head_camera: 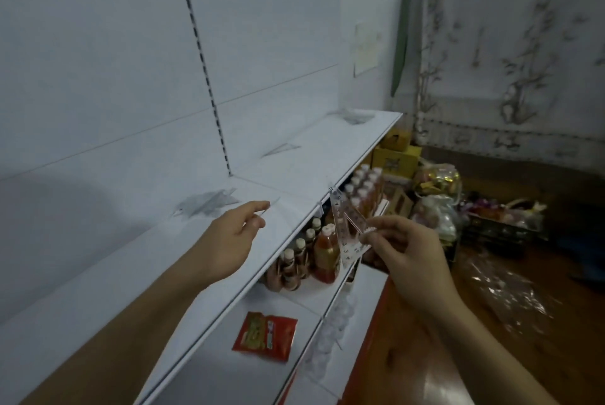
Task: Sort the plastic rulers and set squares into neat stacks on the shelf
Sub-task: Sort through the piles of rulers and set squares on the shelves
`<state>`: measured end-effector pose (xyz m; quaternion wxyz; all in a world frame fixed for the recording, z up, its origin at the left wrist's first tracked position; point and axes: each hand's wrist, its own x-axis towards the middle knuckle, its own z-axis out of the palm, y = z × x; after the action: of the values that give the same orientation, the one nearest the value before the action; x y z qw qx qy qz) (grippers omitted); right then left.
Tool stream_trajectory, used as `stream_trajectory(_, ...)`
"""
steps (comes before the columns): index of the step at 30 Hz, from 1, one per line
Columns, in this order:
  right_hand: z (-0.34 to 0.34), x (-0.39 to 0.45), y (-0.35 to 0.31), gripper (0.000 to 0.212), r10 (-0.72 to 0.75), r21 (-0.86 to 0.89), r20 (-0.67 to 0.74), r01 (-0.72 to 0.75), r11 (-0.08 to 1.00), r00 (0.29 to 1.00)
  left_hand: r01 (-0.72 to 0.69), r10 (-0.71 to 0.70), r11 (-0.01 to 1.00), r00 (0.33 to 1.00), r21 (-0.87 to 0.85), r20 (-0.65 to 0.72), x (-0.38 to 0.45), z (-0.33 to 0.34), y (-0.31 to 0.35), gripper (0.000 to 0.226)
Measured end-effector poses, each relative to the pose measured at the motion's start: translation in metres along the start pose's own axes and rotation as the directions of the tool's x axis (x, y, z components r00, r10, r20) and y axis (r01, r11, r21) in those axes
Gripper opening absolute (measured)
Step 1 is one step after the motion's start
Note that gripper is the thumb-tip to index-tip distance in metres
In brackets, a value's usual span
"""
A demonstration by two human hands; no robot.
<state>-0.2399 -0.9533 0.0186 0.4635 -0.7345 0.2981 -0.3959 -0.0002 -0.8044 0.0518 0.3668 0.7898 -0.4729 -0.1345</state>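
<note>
Set squares (347, 231) in right hand (404, 254), off shelf (314, 156) edge.

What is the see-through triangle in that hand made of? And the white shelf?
The set square, held in the right hand, looks like clear, glossy plastic: bottles show through it. The shelf looks like white painted metal, smooth and matte, though that is less sure.

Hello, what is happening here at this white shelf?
A person is sorting clear plastic drawing tools. The right hand holds a bunch of set squares in front of the shelf. The left hand pinches one clear piece above the shelf, next to a loose pile. Two more small piles lie further along.
</note>
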Motion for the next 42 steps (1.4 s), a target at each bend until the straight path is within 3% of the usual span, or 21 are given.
stream_trajectory(5, 0.009, 0.083, 0.019, 0.011, 0.005, -0.007, 0.025, -0.005, 1.000, 1.000, -0.187, 0.227, 0.955, 0.960, 0.230, -0.163, 0.087, 0.009, -0.013, 0.041)
stream_trajectory(8, 0.014, 0.131, 0.032, 0.011, 0.001, -0.035, 0.020, 0.000, 0.999, 1.000, -0.256, 0.318, 0.921, 0.929, 0.292, -0.187, 0.145, 0.008, -0.022, 0.044)
stream_trajectory(12, 0.020, 0.181, 0.058, 0.012, 0.030, -0.055, -0.012, -0.030, 0.998, 0.999, -0.206, 0.258, 0.947, 0.945, 0.247, -0.200, 0.205, 0.022, -0.041, 0.043)
stream_trajectory(18, 0.044, 0.251, 0.080, 0.011, 0.120, 0.083, 0.009, -0.120, 0.989, 0.993, -0.052, 0.090, 0.965, 0.986, 0.256, -0.142, 0.261, 0.042, -0.071, 0.040)
stream_trajectory(28, 0.059, 0.377, 0.128, 0.016, 0.152, 0.158, 0.205, -0.186, 0.970, 0.967, 0.152, -0.026, 0.898, 0.955, 0.412, -0.296, 0.364, 0.060, -0.098, 0.032)
stream_trajectory(32, 0.057, 0.440, 0.148, 0.016, 0.163, 0.063, 0.454, -0.214, 0.975, 0.876, 0.249, -0.083, 0.853, 0.932, 0.458, -0.352, 0.392, 0.070, -0.106, 0.037)
stream_trajectory(36, 0.078, 0.500, 0.155, 0.022, 0.021, -0.092, 0.656, 0.052, 0.994, 0.754, 0.319, -0.143, 0.837, 0.912, 0.445, -0.385, 0.387, 0.071, -0.109, 0.044)
stream_trajectory(42, 0.152, 0.555, 0.132, 0.026, -0.119, -0.094, 0.835, 0.352, 0.931, 0.538, 0.430, -0.192, 0.813, 0.835, 0.392, -0.516, 0.331, 0.063, -0.097, 0.046)
